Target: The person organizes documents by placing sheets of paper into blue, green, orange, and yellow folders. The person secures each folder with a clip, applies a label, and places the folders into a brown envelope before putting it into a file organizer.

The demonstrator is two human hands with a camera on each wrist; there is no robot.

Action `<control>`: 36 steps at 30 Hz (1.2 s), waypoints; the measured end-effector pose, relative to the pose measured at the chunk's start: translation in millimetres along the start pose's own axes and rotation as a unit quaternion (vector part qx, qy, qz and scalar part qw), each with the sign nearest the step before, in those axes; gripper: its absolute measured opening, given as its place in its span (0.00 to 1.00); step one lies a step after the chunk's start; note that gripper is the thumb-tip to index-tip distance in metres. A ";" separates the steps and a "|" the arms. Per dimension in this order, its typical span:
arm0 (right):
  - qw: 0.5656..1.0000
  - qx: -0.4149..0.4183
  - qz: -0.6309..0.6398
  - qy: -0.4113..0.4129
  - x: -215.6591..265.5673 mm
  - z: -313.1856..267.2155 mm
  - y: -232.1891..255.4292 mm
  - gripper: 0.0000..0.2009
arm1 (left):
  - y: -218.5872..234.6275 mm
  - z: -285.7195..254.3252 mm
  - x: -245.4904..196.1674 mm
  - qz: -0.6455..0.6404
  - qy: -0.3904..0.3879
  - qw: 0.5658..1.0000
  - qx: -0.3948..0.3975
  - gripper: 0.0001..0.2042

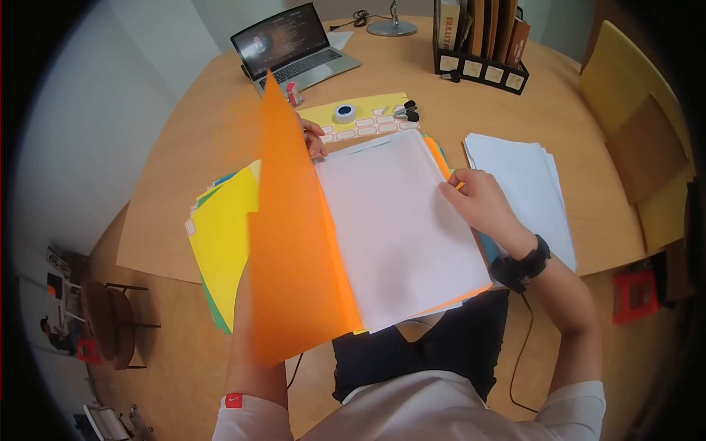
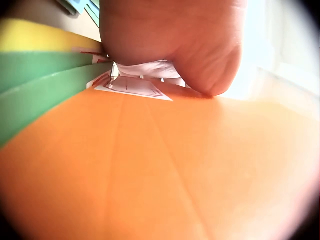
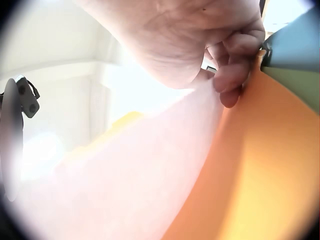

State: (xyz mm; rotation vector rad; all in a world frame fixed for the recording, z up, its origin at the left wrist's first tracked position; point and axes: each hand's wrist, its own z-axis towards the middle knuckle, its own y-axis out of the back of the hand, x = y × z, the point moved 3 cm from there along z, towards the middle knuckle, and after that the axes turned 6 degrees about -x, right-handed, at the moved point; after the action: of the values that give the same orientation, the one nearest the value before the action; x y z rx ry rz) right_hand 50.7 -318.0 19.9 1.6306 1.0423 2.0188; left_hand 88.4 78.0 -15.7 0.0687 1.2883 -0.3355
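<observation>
An orange folder (image 1: 294, 242) is open over the lap and the table's front edge, its blurred front cover standing upright. White papers (image 1: 397, 220) fill its right side. Behind the cover's upper edge, my left hand (image 1: 314, 138) holds the folder near its top, curled fingers showing beside the papers. The left wrist view has the left hand (image 2: 170, 45) against the orange card, beside a label (image 2: 132, 87); its fingertips are hidden. My right hand (image 1: 482, 202) pinches the papers at their right edge. In the right wrist view, the right hand's fingertips (image 3: 231, 82) meet white paper and orange card.
Yellow and green folders (image 1: 217, 235) lie to the left, a white paper stack (image 1: 518, 191) to the right. Beyond are a label sheet (image 1: 368, 128), a white tape roll (image 1: 344, 113), black-handled scissors (image 1: 407, 111), a laptop (image 1: 294, 51) and a file holder (image 1: 482, 70).
</observation>
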 end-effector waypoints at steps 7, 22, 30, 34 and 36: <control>0.999 0.012 -0.030 0.032 -3.4 -2.3 3.5 0.17 | -53.6 -17.0 5.3 0.038 -0.038 0.949 -0.309 0.22; 0.963 -0.083 -0.193 0.167 -15.3 129.6 30.0 0.18 | -79.3 -12.1 13.9 0.290 0.008 0.944 -0.161 0.06; 0.957 -0.032 -0.138 0.255 -33.3 208.0 -34.4 0.30 | -82.1 -14.5 8.0 0.331 0.040 0.932 -0.140 0.05; 0.967 -0.034 -0.074 0.240 -26.8 206.0 -38.6 0.27 | -74.3 -13.5 7.9 0.246 0.064 0.956 -0.149 0.14; 0.967 -0.028 0.012 0.251 -11.0 190.8 -34.0 0.25 | -75.6 -14.8 4.0 0.217 0.093 0.957 -0.170 0.21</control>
State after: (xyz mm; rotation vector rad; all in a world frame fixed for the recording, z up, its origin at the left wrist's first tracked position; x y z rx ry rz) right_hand 227.8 -240.4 1.3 1.1254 1.1100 2.5247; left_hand 54.2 8.9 -13.5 0.0901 1.4602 0.2781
